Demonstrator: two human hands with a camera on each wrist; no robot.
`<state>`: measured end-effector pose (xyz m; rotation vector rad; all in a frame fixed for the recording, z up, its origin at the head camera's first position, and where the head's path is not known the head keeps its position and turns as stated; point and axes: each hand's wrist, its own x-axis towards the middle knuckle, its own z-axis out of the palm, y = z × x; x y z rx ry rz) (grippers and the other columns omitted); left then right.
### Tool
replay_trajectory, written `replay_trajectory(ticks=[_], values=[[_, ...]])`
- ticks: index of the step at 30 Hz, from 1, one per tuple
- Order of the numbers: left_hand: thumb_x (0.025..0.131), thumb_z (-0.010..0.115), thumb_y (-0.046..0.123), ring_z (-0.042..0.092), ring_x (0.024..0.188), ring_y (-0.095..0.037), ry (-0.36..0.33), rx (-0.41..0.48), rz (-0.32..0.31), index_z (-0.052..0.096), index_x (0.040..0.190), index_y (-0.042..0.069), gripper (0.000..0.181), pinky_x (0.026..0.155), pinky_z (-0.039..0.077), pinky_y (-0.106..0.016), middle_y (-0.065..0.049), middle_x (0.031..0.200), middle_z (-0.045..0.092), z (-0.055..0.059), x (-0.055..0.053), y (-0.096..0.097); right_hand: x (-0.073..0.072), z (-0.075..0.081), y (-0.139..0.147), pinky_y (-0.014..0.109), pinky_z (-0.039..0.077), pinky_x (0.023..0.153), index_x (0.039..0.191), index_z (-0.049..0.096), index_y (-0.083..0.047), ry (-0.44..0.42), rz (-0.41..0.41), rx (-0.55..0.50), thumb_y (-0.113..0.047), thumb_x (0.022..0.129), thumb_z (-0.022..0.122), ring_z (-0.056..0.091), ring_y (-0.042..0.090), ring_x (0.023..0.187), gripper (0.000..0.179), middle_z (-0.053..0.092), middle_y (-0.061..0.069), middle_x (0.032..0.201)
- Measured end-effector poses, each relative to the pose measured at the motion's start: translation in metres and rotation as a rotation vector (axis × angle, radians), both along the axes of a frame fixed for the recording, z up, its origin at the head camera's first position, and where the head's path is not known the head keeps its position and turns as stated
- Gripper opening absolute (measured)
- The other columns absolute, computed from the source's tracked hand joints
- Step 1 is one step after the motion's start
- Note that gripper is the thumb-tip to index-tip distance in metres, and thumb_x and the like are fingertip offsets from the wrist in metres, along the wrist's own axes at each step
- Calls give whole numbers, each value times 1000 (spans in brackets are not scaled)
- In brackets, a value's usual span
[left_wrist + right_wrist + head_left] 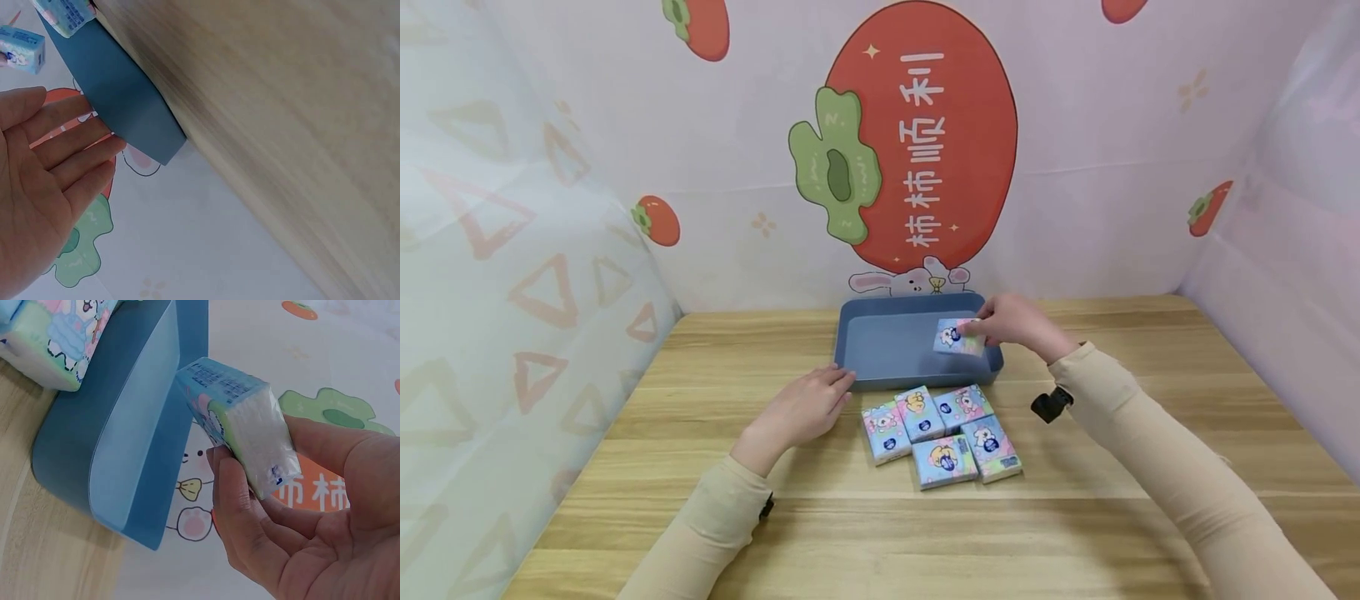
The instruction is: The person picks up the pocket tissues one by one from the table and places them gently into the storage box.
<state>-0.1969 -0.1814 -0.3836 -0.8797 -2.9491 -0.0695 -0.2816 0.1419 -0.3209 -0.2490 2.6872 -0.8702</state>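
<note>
Currently, right hand (1013,321) pinches tissue pack (949,337) above right end of tray (880,346); left hand (805,406), fingers extended, empty, at near-left corner.

The wood-grain worktop (865,542) stands before a pale rear wall (1090,192) printed with a large red persimmon (891,108). The pale left wall (460,333) carries triangle outlines (565,287).

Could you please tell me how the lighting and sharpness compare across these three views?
Head view: bright, soft shadow on the table beside the right sleeve; left wrist view: dimmer, table grain looking soft; right wrist view: dim, pale highlights on the wrapped pack in the right hand.
</note>
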Motion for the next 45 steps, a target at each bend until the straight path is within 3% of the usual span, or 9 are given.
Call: replay_trajectory(ticks=[8,18,26,36,45], values=[[99,46,20,50,126,-35,3,3,-7,55,130,-2,39,108,40,-46,-20,132,56,0,0,0,-15,-4,-14,43,55,90,117,63,2,-30,-8,-56,-38,85,69,68,31,94,52,66,17,106],[99,46,21,50,126,-35,4,-5,4,56,130,-1,39,107,41,-46,-18,132,56,0,-1,0,-29,-4,-34,36,58,83,115,64,1,-63,-37,-80,-33,84,71,69,31,95,46,67,16,107],[99,46,20,50,126,-34,3,-9,4,56,130,-1,38,108,41,-46,-18,132,56,0,-1,0,-38,-5,-49,40,55,90,116,63,1,-106,-43,-123,-28,85,72,68,30,96,43,66,17,111],[99,47,20,50,127,-34,-4,-7,18,56,130,0,38,108,41,-46,-19,133,56,2,1,1,-45,-14,-71,37,54,91,115,65,1,-134,-109,-232,-31,81,75,68,26,95,47,66,16,111],[99,47,21,51,126,-34,7,-9,8,57,130,0,38,107,41,-45,-19,132,57,1,0,0,-51,-20,-84,37,54,91,109,68,0,-120,-114,-252,-33,81,75,66,26,94,43,67,14,108]])
